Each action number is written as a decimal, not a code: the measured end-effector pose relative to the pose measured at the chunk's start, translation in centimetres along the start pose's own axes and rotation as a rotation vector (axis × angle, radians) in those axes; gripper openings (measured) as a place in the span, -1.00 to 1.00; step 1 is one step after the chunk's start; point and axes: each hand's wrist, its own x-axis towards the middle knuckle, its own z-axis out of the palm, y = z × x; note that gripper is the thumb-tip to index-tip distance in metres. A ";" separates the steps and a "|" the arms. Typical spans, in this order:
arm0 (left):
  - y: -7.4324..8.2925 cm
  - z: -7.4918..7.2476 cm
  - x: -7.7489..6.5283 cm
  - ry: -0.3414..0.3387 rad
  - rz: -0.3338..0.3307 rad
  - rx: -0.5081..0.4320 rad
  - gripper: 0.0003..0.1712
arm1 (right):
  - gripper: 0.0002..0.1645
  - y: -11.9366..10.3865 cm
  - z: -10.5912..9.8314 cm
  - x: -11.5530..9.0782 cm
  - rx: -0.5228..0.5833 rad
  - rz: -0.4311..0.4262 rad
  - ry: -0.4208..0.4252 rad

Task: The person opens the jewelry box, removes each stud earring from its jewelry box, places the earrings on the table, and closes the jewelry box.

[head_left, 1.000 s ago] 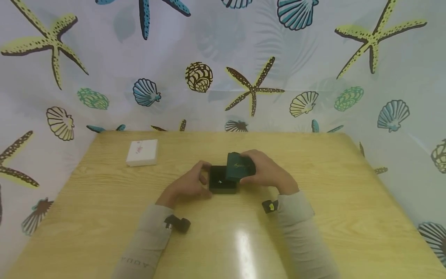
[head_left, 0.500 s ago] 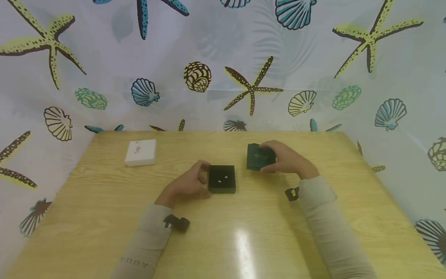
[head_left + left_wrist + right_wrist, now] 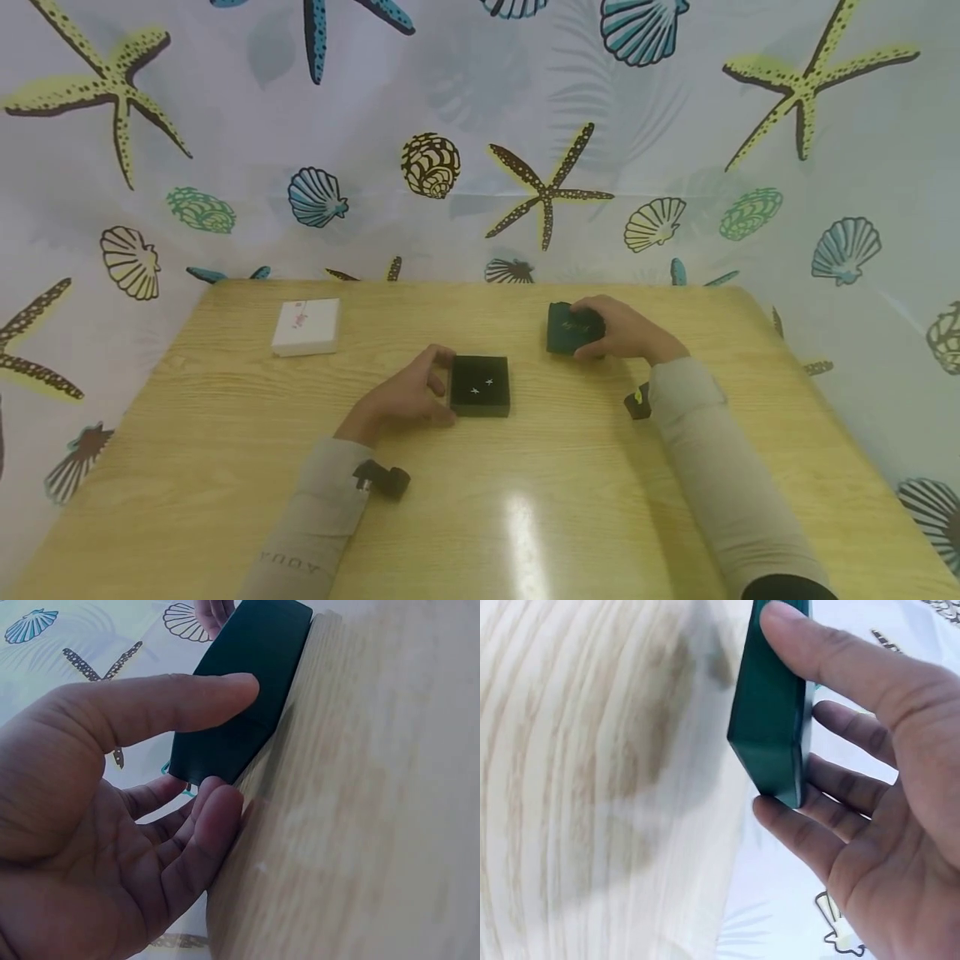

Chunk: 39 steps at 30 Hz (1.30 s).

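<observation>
A dark green jewelry box base [image 3: 480,405] sits open on the table, with a pair of small silver star-shaped earrings [image 3: 482,387] on its dark insert. My left hand [image 3: 405,392] holds the box by its left end; in the left wrist view the thumb lies along one side [image 3: 225,697] of the box, with the fingers at the opposite side. My right hand [image 3: 618,332] grips the green box lid [image 3: 566,329], with gold lettering on top, farther back and to the right. Thumb and fingers span the lid [image 3: 769,712] in the right wrist view. Whether the lid touches the table I cannot tell.
A flat white box [image 3: 306,327] with a pink print lies at the back left of the wooden table [image 3: 480,508]. Behind the table hangs a cloth [image 3: 360,125] printed with shells and starfish. Small dark cameras are strapped to both wrists.
My right hand has lifted the lid off the box and carried it right and backward, uncovering both earrings. The left hand and box base have stayed in place.
</observation>
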 end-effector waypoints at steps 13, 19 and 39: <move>0.1 -0.2 0.5 -0.018 0.010 -0.007 0.07 | -0.13 1.6 0.9 1.2 0.038 0.021 -0.013; 0.2 -0.1 0.5 -0.020 -0.002 -0.027 0.08 | -0.12 2.1 1.2 1.7 0.064 0.026 -0.003; -0.2 -0.2 0.2 -0.010 -0.009 -0.047 0.06 | -0.11 1.9 1.8 2.4 0.039 -0.052 -0.019</move>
